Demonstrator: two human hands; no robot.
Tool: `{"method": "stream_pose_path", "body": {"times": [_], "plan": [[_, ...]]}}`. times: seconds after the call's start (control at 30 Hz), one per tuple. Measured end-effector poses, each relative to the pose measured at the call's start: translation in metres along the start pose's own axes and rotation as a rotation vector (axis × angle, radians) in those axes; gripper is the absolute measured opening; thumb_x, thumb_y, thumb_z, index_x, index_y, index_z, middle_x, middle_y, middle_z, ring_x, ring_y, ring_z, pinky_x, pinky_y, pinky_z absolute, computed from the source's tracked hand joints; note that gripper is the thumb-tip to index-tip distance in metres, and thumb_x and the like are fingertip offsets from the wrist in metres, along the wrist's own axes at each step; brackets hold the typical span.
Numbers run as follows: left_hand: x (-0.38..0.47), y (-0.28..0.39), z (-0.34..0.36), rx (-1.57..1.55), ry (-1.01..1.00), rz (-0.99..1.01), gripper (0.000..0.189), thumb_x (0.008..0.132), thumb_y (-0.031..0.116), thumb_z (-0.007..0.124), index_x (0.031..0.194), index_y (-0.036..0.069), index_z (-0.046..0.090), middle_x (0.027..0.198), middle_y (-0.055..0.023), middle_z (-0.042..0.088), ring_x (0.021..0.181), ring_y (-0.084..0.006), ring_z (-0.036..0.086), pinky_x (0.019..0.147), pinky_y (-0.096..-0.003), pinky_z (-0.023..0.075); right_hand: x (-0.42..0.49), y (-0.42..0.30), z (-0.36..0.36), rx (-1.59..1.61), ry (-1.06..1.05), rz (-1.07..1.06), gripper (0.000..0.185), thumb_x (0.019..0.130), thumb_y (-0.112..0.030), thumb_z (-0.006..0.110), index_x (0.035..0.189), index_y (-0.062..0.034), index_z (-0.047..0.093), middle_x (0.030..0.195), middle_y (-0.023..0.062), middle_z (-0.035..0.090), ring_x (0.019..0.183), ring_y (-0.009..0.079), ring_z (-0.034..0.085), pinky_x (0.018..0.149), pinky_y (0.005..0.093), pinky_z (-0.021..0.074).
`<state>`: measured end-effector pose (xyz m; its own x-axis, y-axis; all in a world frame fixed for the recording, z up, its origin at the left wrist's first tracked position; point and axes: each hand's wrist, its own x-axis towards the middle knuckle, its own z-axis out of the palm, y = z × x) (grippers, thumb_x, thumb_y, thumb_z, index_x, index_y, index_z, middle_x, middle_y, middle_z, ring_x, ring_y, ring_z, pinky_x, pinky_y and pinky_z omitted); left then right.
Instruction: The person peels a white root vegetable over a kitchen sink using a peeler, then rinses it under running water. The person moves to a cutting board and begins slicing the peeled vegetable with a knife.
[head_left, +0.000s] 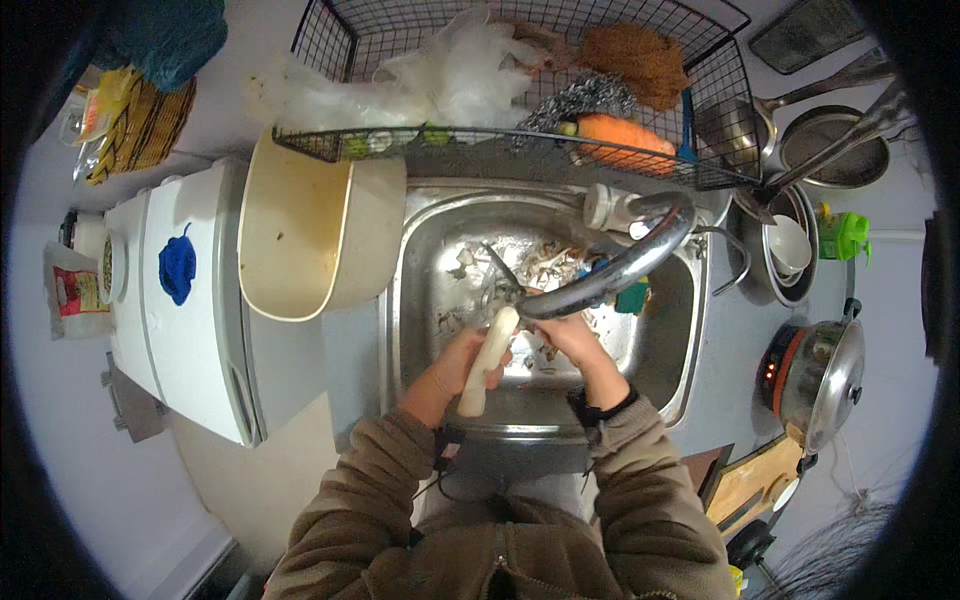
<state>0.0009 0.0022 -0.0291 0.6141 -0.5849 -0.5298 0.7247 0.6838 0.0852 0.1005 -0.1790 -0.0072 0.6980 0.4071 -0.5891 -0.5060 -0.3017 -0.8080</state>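
My left hand (459, 361) grips a long, pale, peeled root vegetable (487, 367) over the sink (660, 375). It slants, with its upper end just below the faucet's mouth. My right hand (571, 337) is beside that upper end, its fingers partly hidden under the curved metal faucet (615, 274). From those fingers a narrow dark blade (501, 264) points up and left; its handle is hidden, so the exact kind of tool cannot be told. Brown and pale peelings (555, 262) lie scattered on the sink floor.
A wire basket (315, 142) behind the sink holds plastic bags, a carrot (626, 141) and steel wool (581, 101). To the left stand a cream plastic bin (292, 240) and a white refrigerator (195, 330). A green sponge (631, 296) lies in the sink. Right, a lidded pot (821, 382) sits on a lit cooker.
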Motion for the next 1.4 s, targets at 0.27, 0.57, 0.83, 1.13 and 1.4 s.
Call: {"method": "stream_pose_path", "body": {"times": [0.27,0.57,0.83,1.13,1.4], "plan": [[0.006,0.007,0.004,0.106,0.121,-0.045,0.045,0.082,0.035,0.038,0.113,0.005,0.050,0.076,-0.0083,0.055,0.060,-0.0189,0.055,0.044,-0.0314,0.0436,0.026,-0.006,0.018,0.323,-0.270,0.154,0.076,0.076,-0.014,0.066,0.138,-0.0013,0.024,0.086,0.0039,0.055,0.062,0.0077,0.048,0.050,0.0210,0.0356],[-0.002,0.002,0.028,0.571,0.515,0.334,0.042,0.080,0.019,0.043,0.121,0.012,0.042,0.097,-0.0072,0.054,0.072,-0.0163,0.057,0.049,-0.0297,0.0497,0.031,-0.011,0.022,0.261,-0.079,0.155,0.065,0.079,-0.015,0.062,0.135,-0.0021,0.031,0.087,0.0054,0.055,0.065,0.0101,0.051,0.051,0.0232,0.0398],[-0.001,0.005,0.001,0.172,0.349,0.266,0.055,0.074,0.015,0.042,0.128,0.013,0.035,0.099,-0.0104,0.054,0.076,-0.0197,0.057,0.053,-0.0307,0.0480,-0.005,-0.006,0.006,-0.636,0.111,-0.279,0.031,0.086,-0.013,0.054,0.115,-0.0037,0.056,0.088,0.0087,0.063,0.061,0.0198,0.059,0.052,0.0317,0.0475],[-0.002,0.002,-0.007,0.216,0.374,0.223,0.049,0.073,0.020,0.045,0.121,0.014,0.040,0.093,-0.0082,0.054,0.073,-0.0202,0.057,0.048,-0.0305,0.0453,-0.037,-0.023,0.002,-0.898,0.151,-0.295,0.019,0.084,-0.023,0.054,0.092,-0.0102,0.065,0.084,0.0135,0.063,0.069,0.0330,0.062,0.060,0.0430,0.0500],[0.000,0.005,-0.003,0.235,0.323,0.247,0.047,0.072,0.016,0.044,0.120,0.014,0.042,0.094,-0.0089,0.053,0.073,-0.0212,0.059,0.046,-0.0313,0.0448,-0.040,-0.032,0.002,-0.919,-0.004,-0.345,0.020,0.083,-0.021,0.053,0.097,-0.0132,0.065,0.083,0.0131,0.064,0.069,0.0316,0.062,0.061,0.0416,0.0508]]}}
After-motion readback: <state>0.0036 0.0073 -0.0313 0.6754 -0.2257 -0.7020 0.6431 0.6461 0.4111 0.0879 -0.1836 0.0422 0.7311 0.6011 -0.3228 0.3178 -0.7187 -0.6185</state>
